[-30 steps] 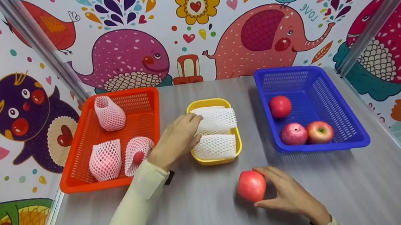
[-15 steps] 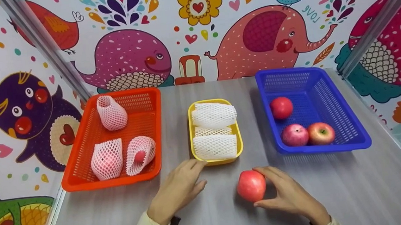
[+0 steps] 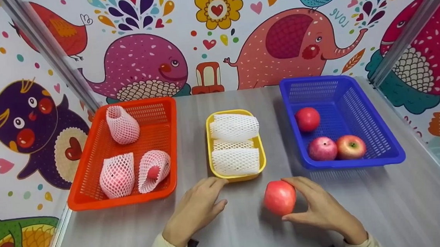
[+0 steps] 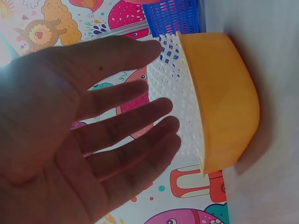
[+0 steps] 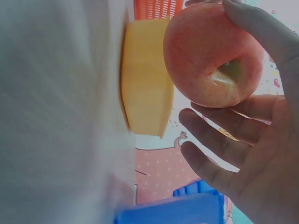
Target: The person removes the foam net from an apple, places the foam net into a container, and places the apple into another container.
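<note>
My right hand holds a red apple between thumb and fingers, in front of the gap between the yellow and blue baskets. In the right wrist view the apple shows its stem hollow, with two fingers spread below it. My left hand is at the near left corner of the yellow basket, its fingers extended and holding nothing. The left wrist view shows that hand with fingers apart beside the basket. White foam net sleeves lie folded in the yellow basket.
At left stands a red basket with several pink foam nets, at least two around fruit. A blue basket at right holds three apples. A printed wall closes off the back of the grey table.
My left hand has drawn back from over the foam sleeves to the yellow basket's near corner, carrying nothing. The right hand has shifted slightly right and away with the apple.
</note>
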The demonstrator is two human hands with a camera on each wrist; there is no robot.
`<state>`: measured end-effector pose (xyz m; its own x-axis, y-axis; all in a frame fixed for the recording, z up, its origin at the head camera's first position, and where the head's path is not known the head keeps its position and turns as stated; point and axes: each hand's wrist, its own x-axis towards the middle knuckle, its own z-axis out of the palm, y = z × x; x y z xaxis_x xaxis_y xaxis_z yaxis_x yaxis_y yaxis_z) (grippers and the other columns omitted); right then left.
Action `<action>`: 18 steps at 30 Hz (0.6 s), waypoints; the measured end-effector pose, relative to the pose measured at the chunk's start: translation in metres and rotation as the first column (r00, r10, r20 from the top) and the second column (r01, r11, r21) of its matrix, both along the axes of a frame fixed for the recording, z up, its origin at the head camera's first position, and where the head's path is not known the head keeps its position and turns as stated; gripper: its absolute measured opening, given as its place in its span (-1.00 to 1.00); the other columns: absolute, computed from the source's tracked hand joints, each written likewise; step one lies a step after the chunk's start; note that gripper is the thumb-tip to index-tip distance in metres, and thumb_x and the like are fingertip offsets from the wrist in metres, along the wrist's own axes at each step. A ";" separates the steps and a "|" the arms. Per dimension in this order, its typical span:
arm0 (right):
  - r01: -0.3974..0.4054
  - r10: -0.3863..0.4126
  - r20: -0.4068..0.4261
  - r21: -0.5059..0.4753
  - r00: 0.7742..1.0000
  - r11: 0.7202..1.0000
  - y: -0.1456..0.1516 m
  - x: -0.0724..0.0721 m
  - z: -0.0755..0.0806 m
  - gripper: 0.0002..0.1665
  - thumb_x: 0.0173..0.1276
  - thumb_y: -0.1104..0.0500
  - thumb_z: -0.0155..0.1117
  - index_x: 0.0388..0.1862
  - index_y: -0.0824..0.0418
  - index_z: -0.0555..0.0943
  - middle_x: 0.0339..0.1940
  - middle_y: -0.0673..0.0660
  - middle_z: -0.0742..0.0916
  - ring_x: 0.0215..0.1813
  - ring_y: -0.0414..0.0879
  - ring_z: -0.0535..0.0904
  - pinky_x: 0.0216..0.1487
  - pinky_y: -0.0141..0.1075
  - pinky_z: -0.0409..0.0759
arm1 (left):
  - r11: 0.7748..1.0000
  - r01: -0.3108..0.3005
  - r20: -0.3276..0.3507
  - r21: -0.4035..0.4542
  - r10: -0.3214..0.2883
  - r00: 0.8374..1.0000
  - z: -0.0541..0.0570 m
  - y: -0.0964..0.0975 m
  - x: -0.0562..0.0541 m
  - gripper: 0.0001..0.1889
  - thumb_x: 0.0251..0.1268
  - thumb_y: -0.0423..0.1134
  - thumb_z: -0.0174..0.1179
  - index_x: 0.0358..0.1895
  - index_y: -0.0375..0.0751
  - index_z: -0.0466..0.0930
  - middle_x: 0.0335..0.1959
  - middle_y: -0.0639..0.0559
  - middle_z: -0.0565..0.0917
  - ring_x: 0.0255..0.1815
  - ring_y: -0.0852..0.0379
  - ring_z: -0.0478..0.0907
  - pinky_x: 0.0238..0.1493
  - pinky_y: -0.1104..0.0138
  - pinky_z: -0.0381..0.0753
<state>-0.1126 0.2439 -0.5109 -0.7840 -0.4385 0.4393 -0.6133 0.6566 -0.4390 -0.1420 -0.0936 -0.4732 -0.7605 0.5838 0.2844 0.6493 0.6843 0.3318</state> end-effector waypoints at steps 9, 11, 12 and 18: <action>0.038 -0.036 -0.078 0.028 0.996 0.999 0.030 -0.025 0.048 0.05 -0.16 -0.15 0.71 0.32 0.21 0.53 0.18 0.10 0.65 0.16 0.04 0.53 0.15 -0.10 0.46 | 1.000 0.007 0.079 -0.018 -0.006 0.997 -0.003 -0.002 0.000 -0.56 0.18 -0.20 0.45 0.12 -0.22 0.63 -0.05 -0.01 0.67 -0.07 0.05 0.59 0.00 0.18 0.63; 0.075 -0.073 -0.051 0.044 0.996 0.996 0.043 -0.035 0.065 0.03 -0.15 -0.12 0.72 0.30 0.22 0.54 0.14 0.13 0.65 0.14 0.05 0.52 0.07 0.04 0.48 | 1.000 0.013 0.102 -0.028 -0.010 0.995 -0.003 -0.003 0.001 -0.56 0.18 -0.20 0.45 0.13 -0.22 0.63 -0.04 -0.01 0.66 -0.05 0.04 0.59 0.03 0.17 0.62; 0.097 -0.096 -0.028 0.051 0.995 0.994 0.050 -0.041 0.073 0.01 -0.15 -0.10 0.73 0.29 0.22 0.54 0.12 0.14 0.66 0.12 0.05 0.51 0.03 0.08 0.48 | 0.999 0.015 0.114 -0.036 -0.011 0.993 -0.003 -0.003 0.001 -0.56 0.19 -0.19 0.45 0.13 -0.22 0.63 -0.03 -0.01 0.66 -0.05 0.04 0.59 0.04 0.17 0.62; 0.254 -0.274 0.095 0.184 0.957 0.949 0.093 -0.087 0.110 0.02 -0.06 -0.09 0.69 0.32 0.30 0.47 -0.02 0.28 0.55 -0.04 0.17 0.45 -0.13 0.16 0.48 | 0.997 0.031 0.175 -0.068 -0.019 0.984 -0.003 -0.004 0.002 -0.57 0.23 -0.16 0.42 0.13 -0.19 0.63 -0.01 0.00 0.66 -0.02 0.04 0.58 0.06 0.15 0.60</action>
